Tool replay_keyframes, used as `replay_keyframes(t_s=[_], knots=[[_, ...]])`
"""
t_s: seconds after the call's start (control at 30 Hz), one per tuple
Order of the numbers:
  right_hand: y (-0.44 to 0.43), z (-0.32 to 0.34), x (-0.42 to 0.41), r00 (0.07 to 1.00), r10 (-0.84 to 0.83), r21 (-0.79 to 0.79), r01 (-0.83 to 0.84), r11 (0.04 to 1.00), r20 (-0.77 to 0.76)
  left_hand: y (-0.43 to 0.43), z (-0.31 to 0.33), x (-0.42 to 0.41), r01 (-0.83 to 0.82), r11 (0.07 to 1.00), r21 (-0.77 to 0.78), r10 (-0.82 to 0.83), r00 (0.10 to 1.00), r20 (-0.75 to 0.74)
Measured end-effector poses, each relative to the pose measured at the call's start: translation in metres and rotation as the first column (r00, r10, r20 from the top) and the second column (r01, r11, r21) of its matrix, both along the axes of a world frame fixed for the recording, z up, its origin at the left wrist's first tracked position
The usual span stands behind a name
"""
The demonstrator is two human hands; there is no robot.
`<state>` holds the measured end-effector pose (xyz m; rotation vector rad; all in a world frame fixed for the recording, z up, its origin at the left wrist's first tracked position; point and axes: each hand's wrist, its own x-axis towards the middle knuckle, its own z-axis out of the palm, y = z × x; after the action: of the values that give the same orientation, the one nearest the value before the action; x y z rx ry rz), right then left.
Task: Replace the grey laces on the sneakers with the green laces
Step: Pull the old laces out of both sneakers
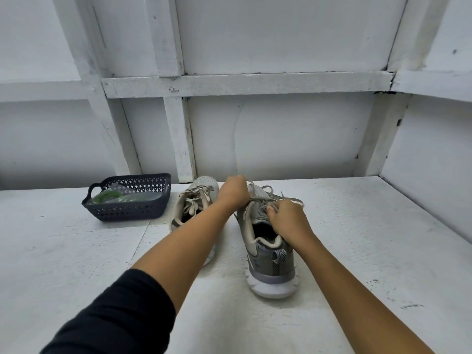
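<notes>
— Sleeve (115, 315) nearest: black, soft fabric, ends abt the elbow on my L arm; R arm's bare. Both reach fwd over the table (76, 264).
— And the hands?
— L hand (233, 191) is a tight fist, back twd me, clenched on the grey laces (267, 188) over the forefoot of the shoe (270, 259). R hand (287, 217) sits just behind it at the tongue, fingers curled, pinching the same laces near the top eyelets. Its wrist lies over the collar.
— What's the shoe like?
— Grey mesh upper, zigzag print at the heel, thick white foam sole, heel twd me. Laces are flat, pale, woven; loose ends splay off to the R on the table. Other shoe (204, 185) stands just beside it on the L, same kind, laces crossed in, partly hidden by my L forearm.
— Green laces?
— Green laces (106, 197) lie coiled in clear plastic wrap inside the basket (132, 213): dark plastic, lattice-cut walls, loop handle, L of the shoes, by the wall. Table's white, painted, speckled.
</notes>
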<state>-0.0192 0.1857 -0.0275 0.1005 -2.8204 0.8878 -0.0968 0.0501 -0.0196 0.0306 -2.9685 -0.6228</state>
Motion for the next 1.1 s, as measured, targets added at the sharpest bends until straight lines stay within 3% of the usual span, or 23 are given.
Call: replay_keyframes(t_s=[0.07,0.1,0.13,0.2,0.23,0.27,0.3,0.33,0.37,0.43,0.5,0.53,0.6,0.67,0.77,0.83,0.87,0.9,0.97,1.03,1.07,1.1], knots=[[0.0,-0.001,-0.001,1.0,-0.002,-0.003,0.002,1.0,0.006,-0.005,0.008,-0.006,-0.014,0.986,0.166,0.019,0.999,-0.031],[0.0,-0.002,-0.002,1.0,-0.003,-0.002,0.003,1.0,0.01,-0.008,0.016,-0.01,-0.028,0.932,0.362,0.045,0.998,-0.037],[0.0,-0.002,-0.002,1.0,-0.005,0.001,0.005,1.0,0.014,-0.011,0.029,-0.011,-0.048,0.8,0.598,0.088,0.995,-0.037],[0.0,-0.003,-0.003,1.0,-0.01,0.003,0.01,1.0,0.018,-0.018,0.055,-0.013,-0.039,0.38,0.924,0.185,0.982,-0.035],[0.0,-0.003,-0.003,1.0,-0.011,0.002,0.011,1.0,0.018,-0.021,0.066,-0.013,-0.012,0.196,0.981,0.216,0.976,-0.032],[0.0,-0.003,-0.002,1.0,-0.011,0.003,0.011,1.0,0.017,-0.023,0.075,-0.012,0.012,0.077,0.997,0.237,0.971,-0.03],[0.0,-0.002,-0.002,1.0,-0.009,0.005,0.009,1.0,0.015,-0.025,0.078,-0.013,0.018,0.032,0.999,0.245,0.969,-0.025],[0.0,-0.002,-0.002,1.0,-0.007,0.005,0.007,1.0,0.014,-0.025,0.077,-0.013,-0.005,0.056,0.998,0.231,0.973,-0.008],[0.0,-0.002,-0.002,1.0,-0.005,0.005,0.005,1.0,0.014,-0.025,0.073,-0.012,-0.052,0.154,0.987,0.208,0.978,0.019],[0.0,-0.002,-0.002,1.0,-0.002,0.003,0.002,1.0,0.013,-0.021,0.051,-0.01,-0.164,0.514,0.842,0.148,0.984,0.101],[0.0,-0.002,-0.002,1.0,0.0,0.002,0.0,1.0,0.009,-0.017,0.027,-0.004,-0.156,0.844,0.513,0.06,0.978,0.198],[0.0,-0.002,-0.001,1.0,0.0,0.004,0.0,1.0,0.007,-0.015,0.017,-0.002,-0.108,0.931,0.349,0.027,0.973,0.229],[0.0,-0.002,-0.001,1.0,0.002,0.008,-0.002,1.0,0.002,-0.011,0.002,-0.003,-0.027,0.996,0.087,0.011,0.983,0.181],[0.0,-0.003,-0.002,1.0,0.003,0.007,-0.003,1.0,-0.005,-0.008,-0.004,-0.004,0.003,0.999,-0.042,0.001,0.997,0.078],[0.001,-0.003,-0.002,1.0,0.003,0.003,-0.003,1.0,-0.006,-0.005,-0.004,-0.006,0.046,0.998,-0.049,-0.046,0.999,0.003],[0.001,-0.004,-0.002,1.0,0.002,-0.008,-0.002,1.0,-0.001,-0.007,0.003,-0.008,0.038,0.995,0.092,-0.035,0.999,-0.037],[0.001,-0.004,-0.001,1.0,-0.002,-0.011,0.002,1.0,0.002,-0.009,0.012,-0.009,0.016,0.961,0.277,-0.003,0.999,-0.047],[0.001,-0.003,-0.001,1.0,-0.005,-0.014,0.005,1.0,0.005,-0.012,0.022,-0.01,-0.013,0.86,0.511,0.042,0.998,-0.045],[0.0,-0.003,-0.001,1.0,-0.008,-0.02,0.009,1.0,0.01,-0.016,0.048,-0.012,-0.045,0.508,0.86,0.12,0.993,-0.019],[0.0,-0.002,-0.001,1.0,-0.007,-0.022,0.007,1.0,0.009,-0.019,0.068,-0.011,-0.038,0.246,0.969,0.141,0.99,0.003],[0.0,-0.002,-0.002,1.0,-0.008,-0.021,0.008,1.0,0.01,-0.02,0.072,-0.011,-0.042,0.202,0.978,0.132,0.991,0.016],[0.0,-0.002,-0.002,1.0,-0.009,-0.019,0.009,1.0,0.012,-0.02,0.073,-0.009,-0.059,0.238,0.969,0.101,0.994,0.036]])
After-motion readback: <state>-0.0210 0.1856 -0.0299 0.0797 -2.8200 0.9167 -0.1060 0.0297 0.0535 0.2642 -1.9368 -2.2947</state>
